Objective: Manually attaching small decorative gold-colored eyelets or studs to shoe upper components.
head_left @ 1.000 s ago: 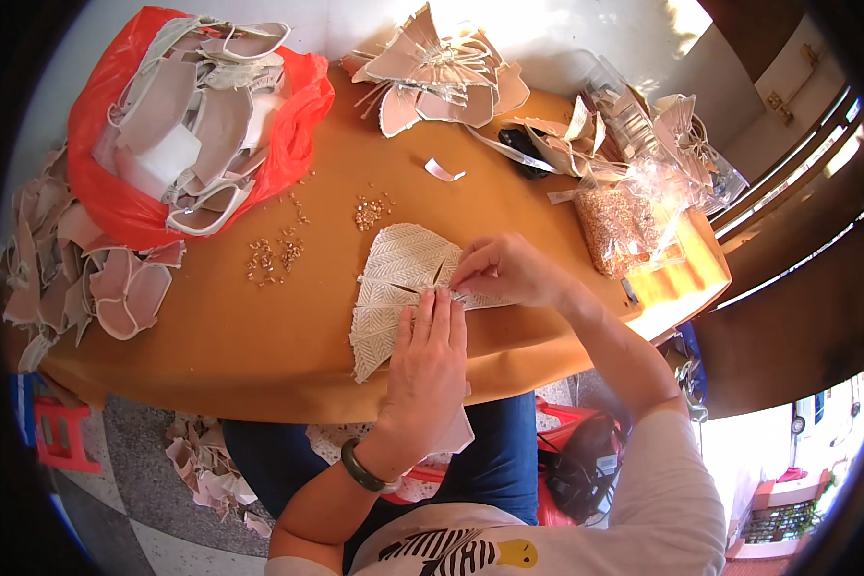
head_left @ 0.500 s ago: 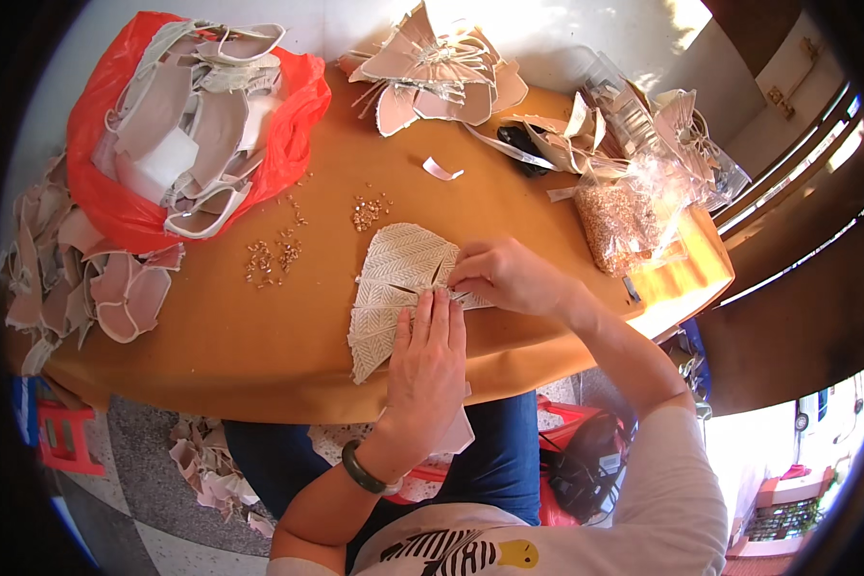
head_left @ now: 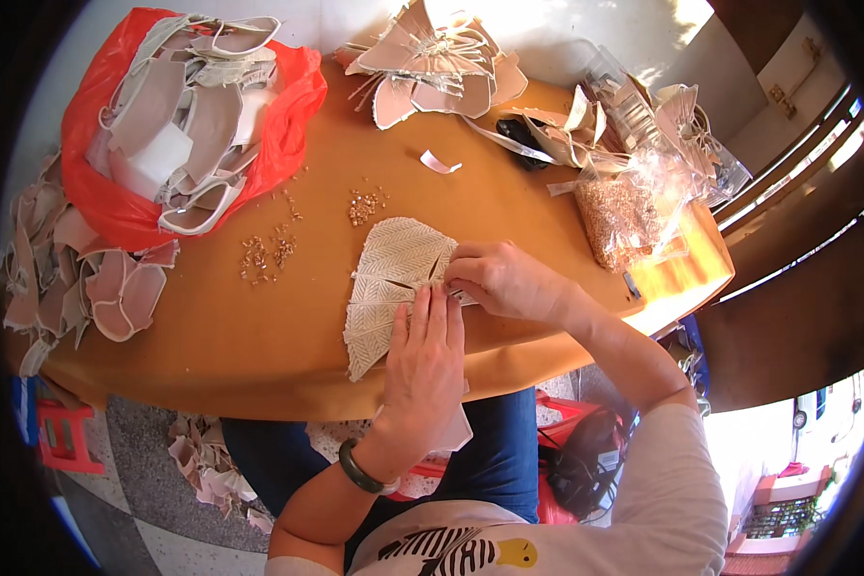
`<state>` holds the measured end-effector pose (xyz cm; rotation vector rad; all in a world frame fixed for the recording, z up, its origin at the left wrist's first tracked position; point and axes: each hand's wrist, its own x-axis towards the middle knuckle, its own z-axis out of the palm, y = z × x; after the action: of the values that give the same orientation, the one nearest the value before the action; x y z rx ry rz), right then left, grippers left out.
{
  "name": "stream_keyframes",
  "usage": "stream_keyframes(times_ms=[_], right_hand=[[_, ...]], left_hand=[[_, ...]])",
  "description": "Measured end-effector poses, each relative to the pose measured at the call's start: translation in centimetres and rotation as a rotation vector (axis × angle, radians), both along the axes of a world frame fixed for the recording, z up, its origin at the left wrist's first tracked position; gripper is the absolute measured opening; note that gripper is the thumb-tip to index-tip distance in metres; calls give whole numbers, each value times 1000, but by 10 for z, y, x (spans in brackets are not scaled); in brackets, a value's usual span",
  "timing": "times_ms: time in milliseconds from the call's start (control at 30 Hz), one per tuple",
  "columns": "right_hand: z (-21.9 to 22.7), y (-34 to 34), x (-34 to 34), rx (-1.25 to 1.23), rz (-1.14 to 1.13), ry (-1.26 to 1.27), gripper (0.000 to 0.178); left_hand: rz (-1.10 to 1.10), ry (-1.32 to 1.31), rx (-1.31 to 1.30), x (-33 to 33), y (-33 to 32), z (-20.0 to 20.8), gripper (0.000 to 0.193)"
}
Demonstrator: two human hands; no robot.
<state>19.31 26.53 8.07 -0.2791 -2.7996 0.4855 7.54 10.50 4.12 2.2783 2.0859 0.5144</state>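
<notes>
A cream, fan-shaped piece with a woven herringbone surface point(head_left: 379, 288) and a few dark slits lies near the front edge of the table. My left hand point(head_left: 422, 350) rests flat on its right part, fingers stretched out and pressing it down. My right hand point(head_left: 499, 278) is closed in a pinch at the piece's right side, close to the left fingertips and the slits. Whatever the right fingers hold is hidden. Two loose clusters of small shiny copper-coloured bits point(head_left: 269, 254) lie to the left and beyond the piece.
A red plastic bag point(head_left: 302, 91) of pale cut pieces stands at the far left, beside a heap of more pieces point(head_left: 125, 293). Another bundle point(head_left: 432, 72) sits at the back. A clear bag of copper-coloured bits point(head_left: 619, 221) lies at right. A paper strip point(head_left: 440, 163) lies mid-table.
My right hand has shifted very slightly at the piece, still pinched. The left hand stays flat in place. The whole view has moved a little.
</notes>
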Motion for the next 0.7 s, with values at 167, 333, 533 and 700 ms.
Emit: stream_keyframes(times_ms=[167, 333, 533, 700], right_hand=[[-2, 1, 2, -9, -7, -53, 12], [1, -16, 17, 184, 36, -41, 15], [31, 3, -4, 159, 119, -333, 12], [6, 82, -70, -107, -249, 87, 12]], left_hand=[[-1, 2, -4, 0, 1, 0, 57], [-30, -20, 46, -6, 1, -4, 53], [-125, -124, 92, -20, 2, -9, 49], [-214, -146, 142, -30, 7, -10, 45]])
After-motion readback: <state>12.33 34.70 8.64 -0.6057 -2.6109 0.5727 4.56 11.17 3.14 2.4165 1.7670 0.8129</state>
